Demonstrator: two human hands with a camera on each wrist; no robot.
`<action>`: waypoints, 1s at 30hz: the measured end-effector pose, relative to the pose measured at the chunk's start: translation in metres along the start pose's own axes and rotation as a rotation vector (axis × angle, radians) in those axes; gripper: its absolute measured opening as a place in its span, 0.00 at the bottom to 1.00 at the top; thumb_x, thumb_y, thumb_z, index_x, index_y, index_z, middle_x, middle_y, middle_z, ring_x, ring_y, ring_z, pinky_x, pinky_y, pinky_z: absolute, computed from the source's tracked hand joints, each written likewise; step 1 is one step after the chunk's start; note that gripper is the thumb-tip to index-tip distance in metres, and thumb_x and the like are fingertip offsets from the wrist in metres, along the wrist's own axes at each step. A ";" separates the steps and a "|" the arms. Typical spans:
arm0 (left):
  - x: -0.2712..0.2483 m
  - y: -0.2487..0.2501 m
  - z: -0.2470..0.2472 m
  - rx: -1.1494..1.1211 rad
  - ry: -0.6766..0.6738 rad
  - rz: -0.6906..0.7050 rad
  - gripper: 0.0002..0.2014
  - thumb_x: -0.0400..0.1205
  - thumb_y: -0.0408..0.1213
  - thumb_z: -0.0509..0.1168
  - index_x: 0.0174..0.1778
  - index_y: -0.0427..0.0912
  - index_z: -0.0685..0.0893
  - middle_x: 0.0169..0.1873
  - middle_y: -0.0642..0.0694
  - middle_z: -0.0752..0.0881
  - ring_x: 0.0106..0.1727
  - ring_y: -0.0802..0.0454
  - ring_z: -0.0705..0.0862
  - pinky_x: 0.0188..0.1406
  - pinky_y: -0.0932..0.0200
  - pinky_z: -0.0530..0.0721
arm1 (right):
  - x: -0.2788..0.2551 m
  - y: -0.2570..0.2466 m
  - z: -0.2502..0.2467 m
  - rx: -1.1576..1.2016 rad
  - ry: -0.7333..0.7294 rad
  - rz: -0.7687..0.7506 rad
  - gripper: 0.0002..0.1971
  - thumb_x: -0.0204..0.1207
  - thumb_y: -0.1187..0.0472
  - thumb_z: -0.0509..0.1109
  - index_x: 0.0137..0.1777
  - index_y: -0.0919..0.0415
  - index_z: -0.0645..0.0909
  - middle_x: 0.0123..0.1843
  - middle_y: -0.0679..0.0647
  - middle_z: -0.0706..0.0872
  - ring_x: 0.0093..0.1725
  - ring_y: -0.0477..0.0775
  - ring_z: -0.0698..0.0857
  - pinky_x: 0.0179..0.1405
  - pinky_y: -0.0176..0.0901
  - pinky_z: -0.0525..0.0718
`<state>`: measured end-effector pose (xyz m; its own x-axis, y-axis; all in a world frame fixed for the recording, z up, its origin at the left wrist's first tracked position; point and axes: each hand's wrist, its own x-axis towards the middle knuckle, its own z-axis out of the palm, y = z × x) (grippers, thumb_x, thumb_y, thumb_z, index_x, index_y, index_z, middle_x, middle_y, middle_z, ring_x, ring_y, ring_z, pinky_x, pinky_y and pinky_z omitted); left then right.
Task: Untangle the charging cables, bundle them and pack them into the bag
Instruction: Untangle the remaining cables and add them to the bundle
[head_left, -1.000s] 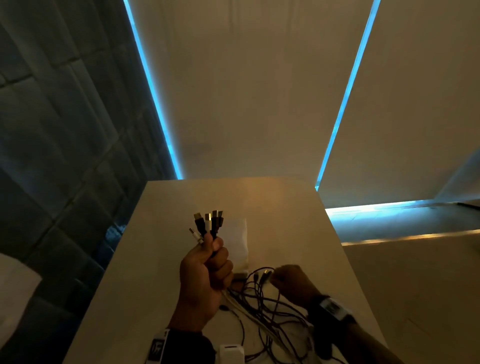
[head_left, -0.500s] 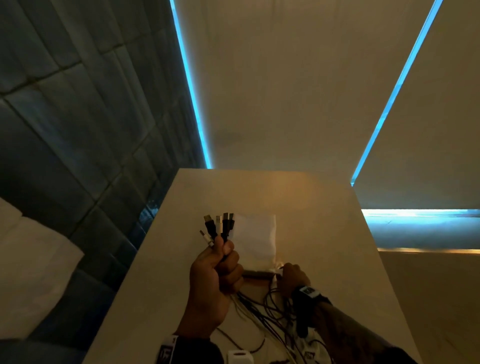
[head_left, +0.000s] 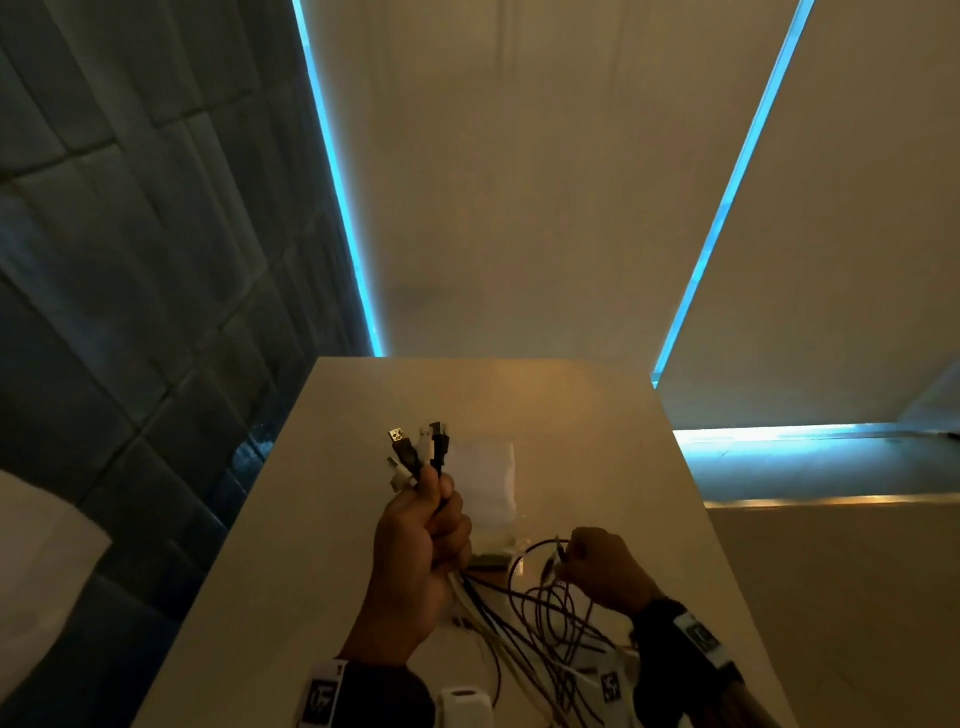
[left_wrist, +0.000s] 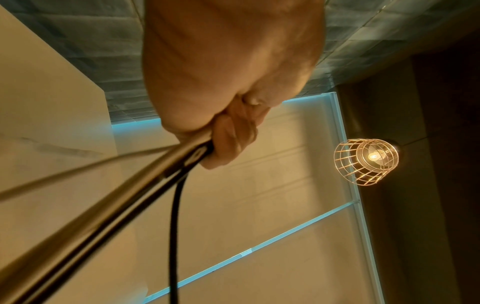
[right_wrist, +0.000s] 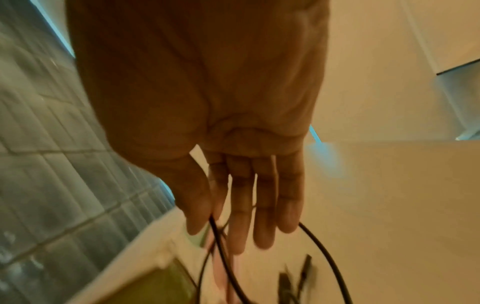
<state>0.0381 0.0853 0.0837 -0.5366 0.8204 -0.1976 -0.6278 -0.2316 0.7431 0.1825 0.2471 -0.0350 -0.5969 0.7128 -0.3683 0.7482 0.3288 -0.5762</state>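
My left hand (head_left: 423, 540) is raised over the table and grips several charging cables in a fist. Their black and white USB plug ends (head_left: 418, 449) stick up above the thumb. The left wrist view has the cables (left_wrist: 124, 195) running out under the curled fingers. The loose cable lengths (head_left: 540, 629) hang down and lie tangled on the table between my hands. My right hand (head_left: 597, 566) is low at the right and pinches thin black cable (right_wrist: 221, 246) between thumb and forefinger, the other fingers straight. A clear plastic bag (head_left: 483, 486) lies flat behind my left hand.
The pale table (head_left: 322, 519) is narrow, with its left edge dropping beside a dark tiled wall (head_left: 130, 260). A white pillow-like shape (head_left: 36, 582) sits at the lower left. A small white adapter (head_left: 462, 706) lies near the table's near edge. A caged lamp (left_wrist: 366, 161) glows overhead.
My right hand has drawn back to the right from the bag's near end, taking a cable loop along. The left hand keeps its hold on the plug ends. The head view has swung.
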 end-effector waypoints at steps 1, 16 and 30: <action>0.001 -0.001 0.001 0.022 -0.009 0.003 0.13 0.80 0.46 0.55 0.34 0.41 0.70 0.18 0.52 0.61 0.16 0.60 0.56 0.18 0.64 0.51 | -0.009 -0.005 -0.006 0.101 0.041 -0.052 0.14 0.73 0.60 0.75 0.32 0.57 0.71 0.38 0.55 0.86 0.38 0.52 0.85 0.35 0.38 0.80; -0.001 -0.017 0.030 0.431 0.012 0.053 0.13 0.80 0.44 0.66 0.37 0.37 0.77 0.18 0.48 0.66 0.17 0.53 0.61 0.21 0.60 0.65 | -0.088 -0.086 -0.044 0.766 0.145 -0.526 0.09 0.81 0.63 0.68 0.42 0.68 0.81 0.29 0.54 0.84 0.27 0.57 0.82 0.31 0.51 0.84; -0.006 -0.005 0.037 0.462 -0.038 0.155 0.16 0.84 0.45 0.55 0.38 0.38 0.77 0.17 0.51 0.67 0.17 0.58 0.61 0.16 0.65 0.62 | -0.083 -0.088 -0.040 0.601 0.162 -0.611 0.12 0.82 0.62 0.66 0.38 0.63 0.84 0.27 0.49 0.79 0.27 0.44 0.76 0.30 0.35 0.76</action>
<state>0.0652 0.1006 0.1047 -0.5772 0.8154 -0.0452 -0.2214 -0.1029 0.9697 0.1779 0.1843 0.0752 -0.7611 0.6126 0.2134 0.0030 0.3322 -0.9432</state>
